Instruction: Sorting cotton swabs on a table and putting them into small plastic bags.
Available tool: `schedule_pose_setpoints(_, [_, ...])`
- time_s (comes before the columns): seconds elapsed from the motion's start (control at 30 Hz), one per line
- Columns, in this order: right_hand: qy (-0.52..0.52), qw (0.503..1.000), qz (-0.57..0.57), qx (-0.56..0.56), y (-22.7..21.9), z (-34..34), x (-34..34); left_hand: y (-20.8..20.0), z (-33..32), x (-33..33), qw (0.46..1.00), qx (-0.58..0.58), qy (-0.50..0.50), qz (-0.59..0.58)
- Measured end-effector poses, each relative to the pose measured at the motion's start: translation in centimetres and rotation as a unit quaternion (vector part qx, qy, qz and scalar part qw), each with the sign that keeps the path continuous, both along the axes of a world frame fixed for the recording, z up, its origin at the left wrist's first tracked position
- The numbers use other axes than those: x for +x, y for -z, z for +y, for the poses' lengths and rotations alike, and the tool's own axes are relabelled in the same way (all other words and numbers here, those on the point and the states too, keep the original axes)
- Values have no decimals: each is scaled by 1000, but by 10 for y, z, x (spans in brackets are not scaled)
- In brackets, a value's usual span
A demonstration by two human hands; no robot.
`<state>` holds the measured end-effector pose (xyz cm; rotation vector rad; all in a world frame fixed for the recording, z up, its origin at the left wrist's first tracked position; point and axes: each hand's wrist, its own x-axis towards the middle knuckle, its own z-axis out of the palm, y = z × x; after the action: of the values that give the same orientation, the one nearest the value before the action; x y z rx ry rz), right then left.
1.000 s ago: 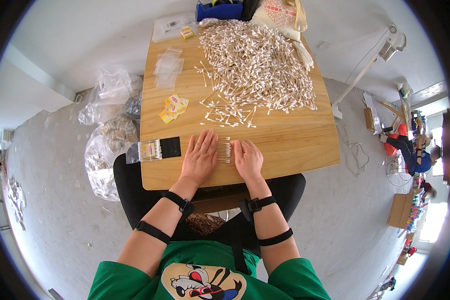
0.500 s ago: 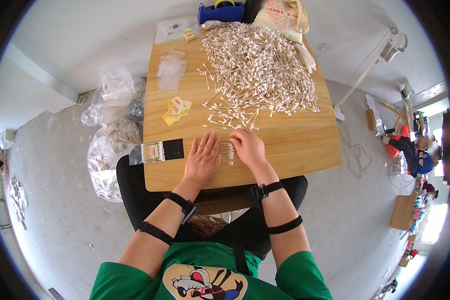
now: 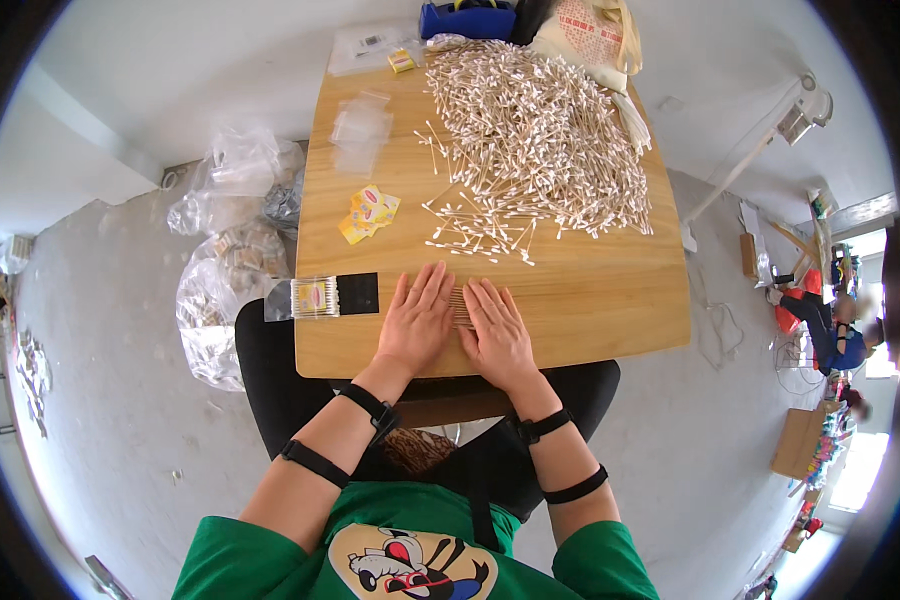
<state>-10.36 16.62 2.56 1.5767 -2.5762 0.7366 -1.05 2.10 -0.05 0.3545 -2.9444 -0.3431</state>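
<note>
My left hand [image 3: 419,318] lies flat near the table's front edge, fingers stretched out. Beside it my right hand [image 3: 497,330] is also flat with its fingers extended. Between and partly under the two palms is a row of cotton swabs [image 3: 460,306]; only the middle of their sticks shows, the ends being covered. Left of my left hand, a clear bag of cotton swabs with a yellow label card [image 3: 315,297] rests against a black flat piece [image 3: 359,293]. Beyond my hands spreads a big heap of cotton swabs [image 3: 545,135], with several strays at its near side.
Yellow cards [image 3: 370,213] and clear small bags [image 3: 360,135] lie on the wooden table [image 3: 590,290] at left. A blue tape dispenser [image 3: 467,20] and a cream cloth bag [image 3: 585,45] stand at the far edge. Large plastic bags [image 3: 215,300] sit on the floor at left.
My right hand has gone from bent fingers at the swabs' far right end to lying flat over their right ends. The whole view has shifted slightly.
</note>
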Motion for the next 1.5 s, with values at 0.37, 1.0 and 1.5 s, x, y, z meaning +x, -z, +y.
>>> schedule_pose_setpoints(0.37, [41, 996, 20, 80, 5, -2, 11, 3, 2, 0, 1000, 10, 0, 22])
schedule_pose_setpoints(1.0, [29, 993, 44, 103, 6, -4, 4, 1, 1, -1, 1000, -6, -2, 18])
schedule_pose_setpoints(1.5, [78, 987, 34, 140, 18, -13, 16, 0, 14, 1, 997, 36, -45, -44])
